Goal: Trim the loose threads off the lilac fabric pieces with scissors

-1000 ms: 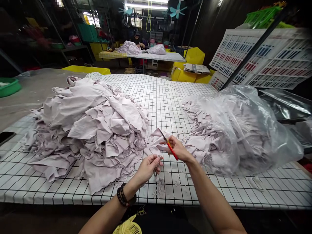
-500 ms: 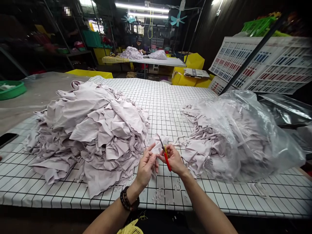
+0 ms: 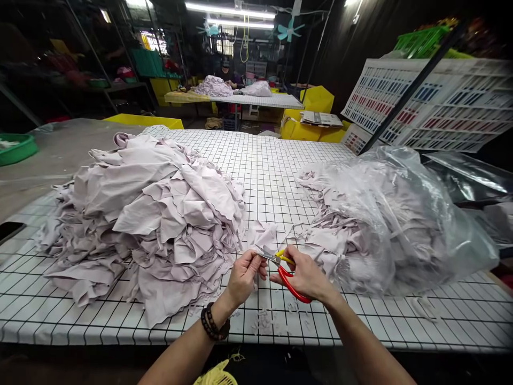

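My right hand [image 3: 306, 272] grips a pair of scissors [image 3: 285, 271] with one red and one yellow handle; the blades stand apart and point left. Their tips meet the fingertips of my left hand [image 3: 243, 272], which is pinched closed on a pale pink fabric piece, mostly hidden by the fingers. Just beyond the hands, another pale pink fabric piece [image 3: 262, 233] lies on the checked tablecloth [image 3: 266, 176]. Small fabric scraps [image 3: 262, 322] are scattered below the hands, near the table's front edge.
A large heap of pale pink fabric [image 3: 160, 203] rises on the left. To the right, a clear plastic bag [image 3: 452, 230] covers more of the same fabric. A phone [image 3: 11, 230] lies at the left edge; white crates [image 3: 425, 101] stand back right.
The scissors have swung from upright to pointing left, their blades now spread at the left fingertips. My right hand has shifted right and turned. The left hand's fingers have closed in more tightly.
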`<state>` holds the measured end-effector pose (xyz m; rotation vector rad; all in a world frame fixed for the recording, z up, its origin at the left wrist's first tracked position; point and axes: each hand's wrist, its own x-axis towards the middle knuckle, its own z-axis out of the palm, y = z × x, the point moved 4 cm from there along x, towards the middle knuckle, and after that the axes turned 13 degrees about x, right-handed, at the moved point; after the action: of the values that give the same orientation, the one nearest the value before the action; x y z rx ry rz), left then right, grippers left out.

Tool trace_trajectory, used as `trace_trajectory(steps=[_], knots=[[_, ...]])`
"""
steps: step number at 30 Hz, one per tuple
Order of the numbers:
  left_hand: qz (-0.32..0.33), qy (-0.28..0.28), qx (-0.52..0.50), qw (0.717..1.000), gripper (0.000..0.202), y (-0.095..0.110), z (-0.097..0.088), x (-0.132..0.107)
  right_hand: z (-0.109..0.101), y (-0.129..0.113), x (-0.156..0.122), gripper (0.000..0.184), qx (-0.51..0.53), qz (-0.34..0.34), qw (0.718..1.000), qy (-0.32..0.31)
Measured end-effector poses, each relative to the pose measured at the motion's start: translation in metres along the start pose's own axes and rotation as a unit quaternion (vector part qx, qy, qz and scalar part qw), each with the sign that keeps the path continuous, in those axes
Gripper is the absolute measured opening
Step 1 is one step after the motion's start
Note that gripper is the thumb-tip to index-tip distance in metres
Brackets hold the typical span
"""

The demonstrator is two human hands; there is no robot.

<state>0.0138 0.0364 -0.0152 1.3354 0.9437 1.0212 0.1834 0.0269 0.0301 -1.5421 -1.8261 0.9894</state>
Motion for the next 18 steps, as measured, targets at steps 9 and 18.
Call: trace_trajectory(steps=[9, 18], knots=[[-0.004, -0.011, 0.022, 1.0, 0.024, -0.0023, -0.002, 0.0, 0.0048, -0.007, 0.0018, 0.041, -0.063, -0.016, 0.998, 0.006], [-0.008, -0.025, 0.035, 0.999, 0.028, -0.0017, -0.003, -0.0006, 0.0048, -0.003, 0.0003, 0.034, -0.095, -0.004, 0.995, 0.013]])
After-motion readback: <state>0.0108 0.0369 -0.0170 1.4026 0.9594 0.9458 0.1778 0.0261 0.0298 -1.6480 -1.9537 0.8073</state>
